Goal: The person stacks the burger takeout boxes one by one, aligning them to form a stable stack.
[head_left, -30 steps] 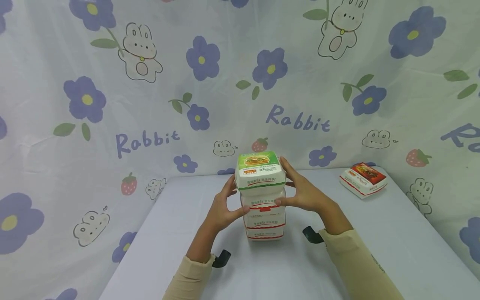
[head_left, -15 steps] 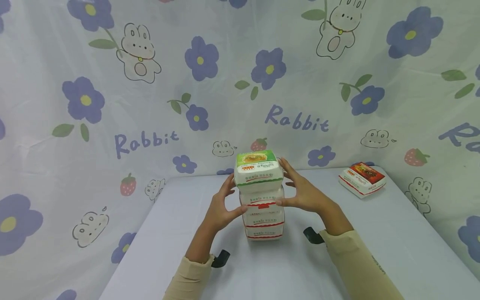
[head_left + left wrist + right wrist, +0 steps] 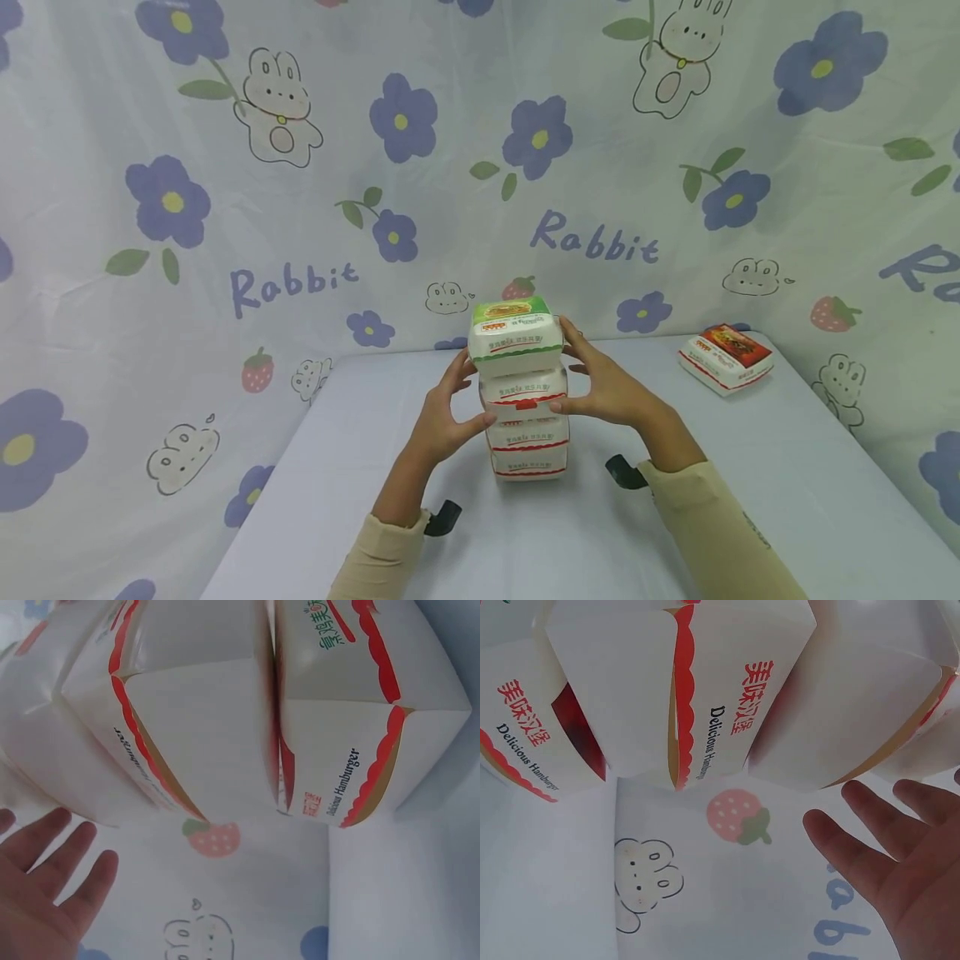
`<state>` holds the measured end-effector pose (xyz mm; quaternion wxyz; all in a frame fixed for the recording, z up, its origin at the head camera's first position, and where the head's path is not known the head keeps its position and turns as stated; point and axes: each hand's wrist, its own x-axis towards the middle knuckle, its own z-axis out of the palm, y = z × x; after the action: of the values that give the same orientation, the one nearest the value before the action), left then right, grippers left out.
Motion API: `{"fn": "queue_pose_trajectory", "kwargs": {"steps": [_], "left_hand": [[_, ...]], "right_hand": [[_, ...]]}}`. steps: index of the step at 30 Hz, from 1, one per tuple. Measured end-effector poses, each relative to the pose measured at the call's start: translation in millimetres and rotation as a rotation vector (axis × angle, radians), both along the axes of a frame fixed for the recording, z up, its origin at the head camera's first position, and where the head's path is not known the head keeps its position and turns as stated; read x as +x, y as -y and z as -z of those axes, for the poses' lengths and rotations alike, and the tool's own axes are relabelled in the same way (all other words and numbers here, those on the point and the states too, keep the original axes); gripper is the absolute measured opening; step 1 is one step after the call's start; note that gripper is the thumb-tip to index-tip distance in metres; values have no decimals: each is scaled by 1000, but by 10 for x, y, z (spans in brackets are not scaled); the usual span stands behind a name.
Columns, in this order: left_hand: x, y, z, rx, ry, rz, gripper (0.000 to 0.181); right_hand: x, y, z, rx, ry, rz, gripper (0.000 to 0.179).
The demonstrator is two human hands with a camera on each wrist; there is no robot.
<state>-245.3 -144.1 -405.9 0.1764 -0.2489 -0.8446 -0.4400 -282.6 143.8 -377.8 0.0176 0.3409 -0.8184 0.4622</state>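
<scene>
A stack of burger boxes stands upright in the head view, topped by a green-and-white burger box (image 3: 516, 337) that tilts back a little. Under it sits a red-trimmed burger box (image 3: 523, 390), above a lower red-trimmed box (image 3: 528, 437). My left hand (image 3: 442, 421) and right hand (image 3: 607, 383) hold the upper red-trimmed box from both sides, thumbs on its front, fingers reaching up along the sides near the top box. In the left wrist view the fingers (image 3: 86, 881) spread beside the boxes. The right wrist view shows the other fingers (image 3: 847, 844) at a box edge.
A red-topped burger box (image 3: 726, 358) lies apart at the back right of the white table (image 3: 360, 417). Behind the table hangs a rabbit-and-flower patterned cloth (image 3: 450, 192).
The upper red-trimmed box has risen slightly at its front, and the green box on top has tilted back, showing less of its lid. Both hands stay nearly in place.
</scene>
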Motion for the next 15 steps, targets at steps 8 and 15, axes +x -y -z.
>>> {"fn": "queue_pose_trajectory", "kwargs": {"steps": [8, 15], "left_hand": [[9, 4, 9, 7, 7, -12, 90], [8, -8, 10, 12, 15, -40, 91]], "right_hand": [[38, -25, -29, 17, -10, 23, 122], [43, -44, -33, 20, -13, 34, 122]]}}
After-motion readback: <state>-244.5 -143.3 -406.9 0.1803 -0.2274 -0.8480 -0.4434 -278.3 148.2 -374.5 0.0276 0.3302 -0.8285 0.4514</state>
